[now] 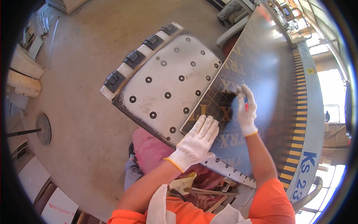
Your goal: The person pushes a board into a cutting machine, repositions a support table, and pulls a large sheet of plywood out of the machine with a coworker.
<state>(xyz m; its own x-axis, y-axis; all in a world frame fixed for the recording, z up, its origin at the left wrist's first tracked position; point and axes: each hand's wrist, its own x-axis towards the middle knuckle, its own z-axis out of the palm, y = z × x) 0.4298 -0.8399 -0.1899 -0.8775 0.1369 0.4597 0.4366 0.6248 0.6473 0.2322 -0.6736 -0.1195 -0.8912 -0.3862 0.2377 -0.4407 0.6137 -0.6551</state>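
Note:
My left hand (197, 143), in a white knit glove, lies flat with its fingers stretched over the near left corner of a dark, glossy sheet (242, 63) covered in printed film. My gloved right hand (247, 114) is above the middle of the sheet, fingers closed around a slim red-and-blue tool (246, 104) like a pen; its tip is hard to make out. The sheet's left edge rests over a grey metal support table (175, 76) dotted with black-ringed rollers.
Black clamp-like blocks (133, 59) line the table's far left edge. On the right runs a grey machine (311, 112) with a black-and-yellow striped strip. Below the table sits pink wrapped material (149, 147). A round-based stand (44, 128) is on the floor at left, near stacked boards (24, 80).

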